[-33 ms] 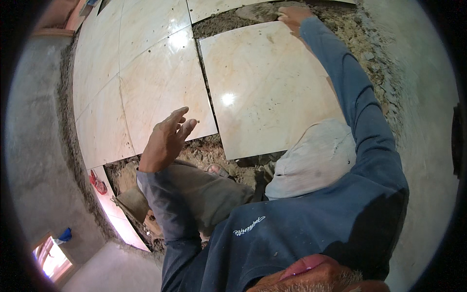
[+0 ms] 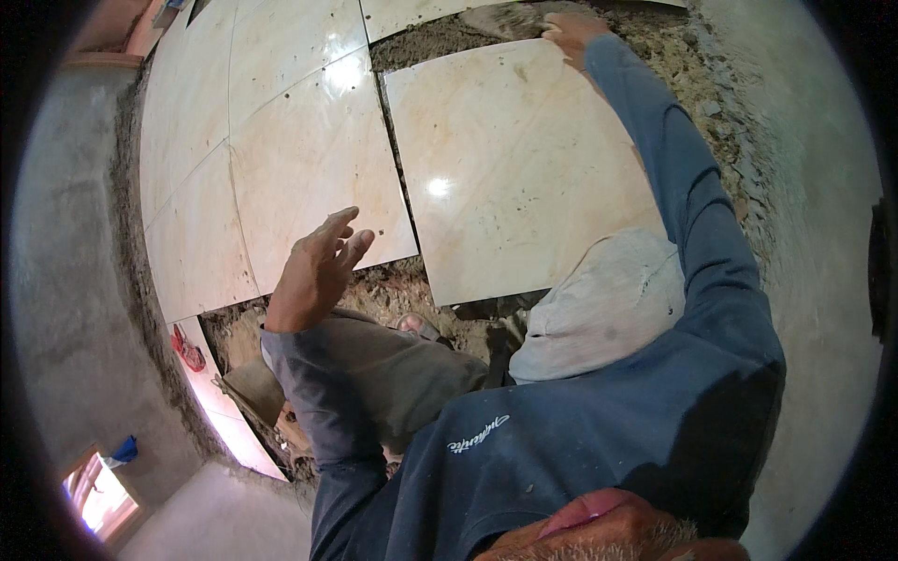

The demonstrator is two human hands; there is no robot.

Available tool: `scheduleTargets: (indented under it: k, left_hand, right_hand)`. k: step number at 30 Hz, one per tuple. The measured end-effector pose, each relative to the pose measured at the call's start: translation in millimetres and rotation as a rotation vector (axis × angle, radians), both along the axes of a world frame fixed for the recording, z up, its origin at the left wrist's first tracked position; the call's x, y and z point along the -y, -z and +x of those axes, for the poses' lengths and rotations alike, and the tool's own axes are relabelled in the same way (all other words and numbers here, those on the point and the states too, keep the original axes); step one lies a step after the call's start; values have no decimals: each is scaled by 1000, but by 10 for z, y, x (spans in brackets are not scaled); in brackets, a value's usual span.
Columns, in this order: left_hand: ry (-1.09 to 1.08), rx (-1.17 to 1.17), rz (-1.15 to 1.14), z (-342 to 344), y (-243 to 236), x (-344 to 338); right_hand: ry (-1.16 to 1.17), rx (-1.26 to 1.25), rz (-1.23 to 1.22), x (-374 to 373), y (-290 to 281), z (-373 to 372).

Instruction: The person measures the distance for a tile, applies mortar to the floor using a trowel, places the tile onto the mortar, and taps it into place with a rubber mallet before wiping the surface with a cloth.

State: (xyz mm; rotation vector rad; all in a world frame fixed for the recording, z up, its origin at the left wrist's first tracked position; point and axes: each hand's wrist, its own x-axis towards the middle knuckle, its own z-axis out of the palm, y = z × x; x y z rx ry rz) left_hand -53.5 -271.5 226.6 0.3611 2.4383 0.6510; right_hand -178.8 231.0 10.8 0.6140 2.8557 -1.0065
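Observation:
My right hand (image 2: 574,35) is closed at the far end of a large cream tile (image 2: 519,173), with the arm stretched along the tile's right side. It grips what looks like a mortar-smeared trowel (image 2: 505,21), whose flat grey blade lies over the mortar strip (image 2: 412,49) beyond the tile. The handle is hidden in my fingers. My left hand (image 2: 313,271) is raised near the front edge of a neighbouring laid tile (image 2: 318,178), open, fingers apart and holding nothing. A dark gap separates the two tiles.
Rubble and rough mortar (image 2: 398,285) show in front of the tiles, beside my knees. Broken, sandy ground (image 2: 692,93) runs along the right wall (image 2: 814,234). Near the left wall (image 2: 65,262), a red bundle (image 2: 188,350) lies on a pale strip.
My right hand has shifted slightly to the right with the trowel. My left hand and the tiles look almost the same.

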Motion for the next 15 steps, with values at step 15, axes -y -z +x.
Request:
scheduleTargets:
  k: [15]
  left_hand:
    - [31, -37, 25, -83, -70, 379]
  right_hand:
    - [304, 219, 278, -1427, -126, 1475]
